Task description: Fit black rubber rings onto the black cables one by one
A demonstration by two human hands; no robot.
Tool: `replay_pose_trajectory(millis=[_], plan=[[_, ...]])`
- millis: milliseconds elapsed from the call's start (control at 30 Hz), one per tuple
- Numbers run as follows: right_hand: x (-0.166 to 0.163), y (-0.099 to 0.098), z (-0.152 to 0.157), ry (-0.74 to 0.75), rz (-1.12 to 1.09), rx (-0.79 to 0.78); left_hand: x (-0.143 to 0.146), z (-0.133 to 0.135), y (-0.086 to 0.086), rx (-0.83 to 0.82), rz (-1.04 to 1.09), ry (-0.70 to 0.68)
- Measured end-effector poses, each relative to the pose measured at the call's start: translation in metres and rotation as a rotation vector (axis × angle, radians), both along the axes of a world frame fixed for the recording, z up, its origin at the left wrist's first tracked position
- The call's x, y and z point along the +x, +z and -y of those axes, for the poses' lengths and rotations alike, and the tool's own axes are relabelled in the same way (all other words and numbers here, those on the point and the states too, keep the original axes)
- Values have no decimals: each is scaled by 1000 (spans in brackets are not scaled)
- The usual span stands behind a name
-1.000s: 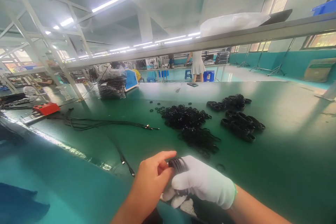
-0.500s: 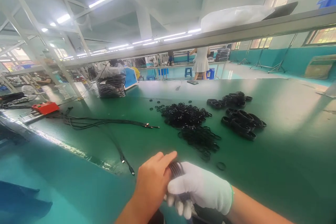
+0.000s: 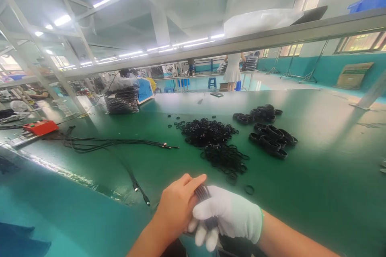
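Observation:
Near the bottom centre, a bundle of black cable loops (image 3: 202, 193) sits between my two hands. My bare left hand (image 3: 177, 198) closes on its left side, with one finger reaching over the top; its other fingertips are hidden. My right hand (image 3: 230, 213), in a white glove, grips the same bundle from the right, the thumb across its front. Beyond the hands lies a heap of small black rings (image 3: 211, 132), with looser rings (image 3: 226, 158) spreading towards me. One single ring (image 3: 249, 189) lies apart, just past the glove.
Coiled black bundles (image 3: 273, 138) lie to the right. Loose black cables (image 3: 114, 141) run from near a red box (image 3: 42, 127) at left. A plastic-wrapped stack (image 3: 122, 98) stands behind. A metal shelf beam (image 3: 193, 53) crosses above the green table (image 3: 316, 184). A person (image 3: 233, 70) stands far off.
The view has swung slightly right, so the table things appear further left. Both hands keep hold of the cable bundle, in nearly the same pose.

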State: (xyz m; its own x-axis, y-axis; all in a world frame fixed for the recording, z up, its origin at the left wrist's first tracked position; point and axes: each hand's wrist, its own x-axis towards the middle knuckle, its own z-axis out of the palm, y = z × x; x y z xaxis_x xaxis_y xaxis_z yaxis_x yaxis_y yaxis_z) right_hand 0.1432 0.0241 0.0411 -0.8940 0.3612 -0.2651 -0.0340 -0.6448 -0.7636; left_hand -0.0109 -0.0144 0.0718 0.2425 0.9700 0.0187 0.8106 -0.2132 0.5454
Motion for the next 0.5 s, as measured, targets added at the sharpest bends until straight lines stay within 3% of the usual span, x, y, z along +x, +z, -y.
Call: replay_pose_trajectory(millis=[100,200,367,500], plan=[[6,-7,-6,-55,-25,-47,-20,-15,6,-170,211,-4],[11,-11,-10,-108,-36,-84,-35,-45,1,-125,218,99],[11,-15,-13,-194,-35,-65,-12,-107,-34,-20,123,151],[8,-12,-13,-328,24,1,8,-133,-57,-40,121,134]])
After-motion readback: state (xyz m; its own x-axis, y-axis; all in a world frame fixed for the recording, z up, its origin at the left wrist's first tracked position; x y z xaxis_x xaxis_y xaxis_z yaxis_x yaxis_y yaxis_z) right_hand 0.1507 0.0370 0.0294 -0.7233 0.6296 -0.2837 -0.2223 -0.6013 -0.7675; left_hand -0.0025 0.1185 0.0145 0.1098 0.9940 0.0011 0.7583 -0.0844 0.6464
